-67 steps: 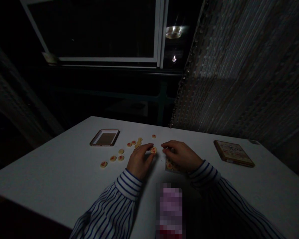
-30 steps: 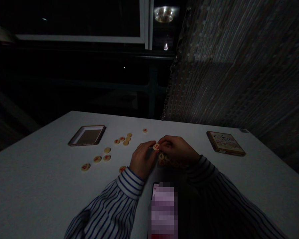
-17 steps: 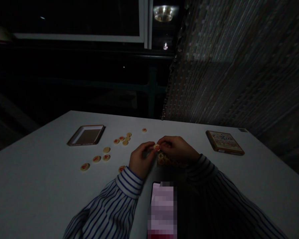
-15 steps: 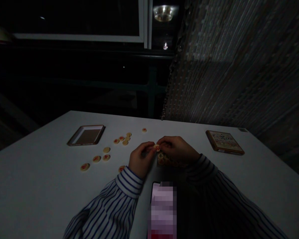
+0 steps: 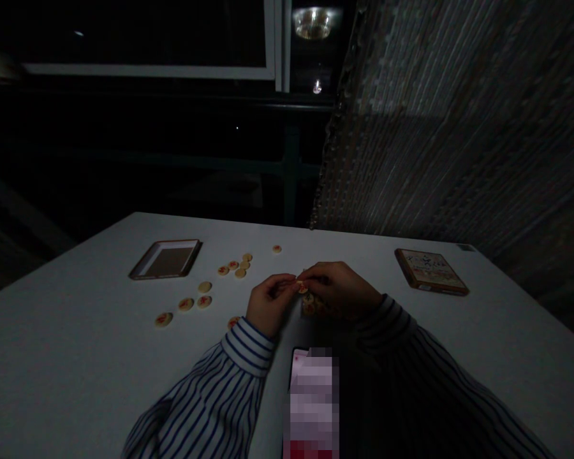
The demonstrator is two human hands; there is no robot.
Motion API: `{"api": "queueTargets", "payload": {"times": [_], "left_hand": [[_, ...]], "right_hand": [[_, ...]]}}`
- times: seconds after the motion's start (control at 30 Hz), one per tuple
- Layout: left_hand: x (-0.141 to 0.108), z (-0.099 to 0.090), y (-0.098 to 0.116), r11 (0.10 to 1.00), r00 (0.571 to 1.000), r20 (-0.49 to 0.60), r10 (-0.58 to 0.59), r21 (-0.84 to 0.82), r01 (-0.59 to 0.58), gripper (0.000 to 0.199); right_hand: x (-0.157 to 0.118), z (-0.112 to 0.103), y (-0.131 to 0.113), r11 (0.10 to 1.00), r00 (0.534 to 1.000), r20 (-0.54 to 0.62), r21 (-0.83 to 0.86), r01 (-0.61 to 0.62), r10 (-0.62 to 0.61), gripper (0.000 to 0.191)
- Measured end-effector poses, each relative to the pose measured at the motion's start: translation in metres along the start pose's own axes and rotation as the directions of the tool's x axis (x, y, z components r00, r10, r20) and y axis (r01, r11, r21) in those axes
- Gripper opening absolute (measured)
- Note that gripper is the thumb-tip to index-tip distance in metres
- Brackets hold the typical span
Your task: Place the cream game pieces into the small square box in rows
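My left hand (image 5: 272, 303) and my right hand (image 5: 340, 288) meet near the middle of the white table (image 5: 95, 357). Between their fingertips they pinch one round pale piece (image 5: 302, 288) with a red character. Several similar pieces (image 5: 309, 308) lie grouped just below and under my right hand, which partly hides them. Left of my hands, more round pieces are scattered, some with red marks (image 5: 203, 301) and some plain (image 5: 205, 287). One of them (image 5: 234, 322) is close to my left cuff.
An open shallow box tray (image 5: 160, 275) sits at the far left. A box lid with printed characters (image 5: 433, 271) lies at the right. A phone (image 5: 310, 401) is at the near edge between my forearms. A bead curtain (image 5: 411, 127) hangs behind.
My fingertips have shifted slightly around the piece between them, and the thumb and fingers of my left hand are closer together. The other things lie as before.
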State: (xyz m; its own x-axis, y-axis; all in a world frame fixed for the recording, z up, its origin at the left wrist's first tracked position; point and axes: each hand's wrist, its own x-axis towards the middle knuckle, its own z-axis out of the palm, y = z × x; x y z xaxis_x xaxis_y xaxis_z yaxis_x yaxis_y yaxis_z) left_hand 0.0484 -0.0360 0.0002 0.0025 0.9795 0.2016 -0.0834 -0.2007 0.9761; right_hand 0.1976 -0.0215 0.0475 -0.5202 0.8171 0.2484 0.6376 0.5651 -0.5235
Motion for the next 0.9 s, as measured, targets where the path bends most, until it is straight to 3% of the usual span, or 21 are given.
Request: {"api": "queueTargets", "payload": {"times": [0.3, 0.9], "left_hand": [[-0.0005, -0.0015, -0.0031, 0.999, 0.999, 0.016, -0.028, -0.036, 0.029, 0.022], [0.0021, -0.0035, -0.0039, 0.987, 0.993, -0.035, -0.109, -0.127, 0.104, 0.028]], "right_hand": [[0.0, -0.0023, -0.001, 0.998, 0.998, 0.05, -0.052, 0.046, -0.044, 0.023], [-0.0013, -0.0033, -0.0062, 0.996, 0.996, -0.01, -0.011, -0.086, 0.086, 0.019]]}}
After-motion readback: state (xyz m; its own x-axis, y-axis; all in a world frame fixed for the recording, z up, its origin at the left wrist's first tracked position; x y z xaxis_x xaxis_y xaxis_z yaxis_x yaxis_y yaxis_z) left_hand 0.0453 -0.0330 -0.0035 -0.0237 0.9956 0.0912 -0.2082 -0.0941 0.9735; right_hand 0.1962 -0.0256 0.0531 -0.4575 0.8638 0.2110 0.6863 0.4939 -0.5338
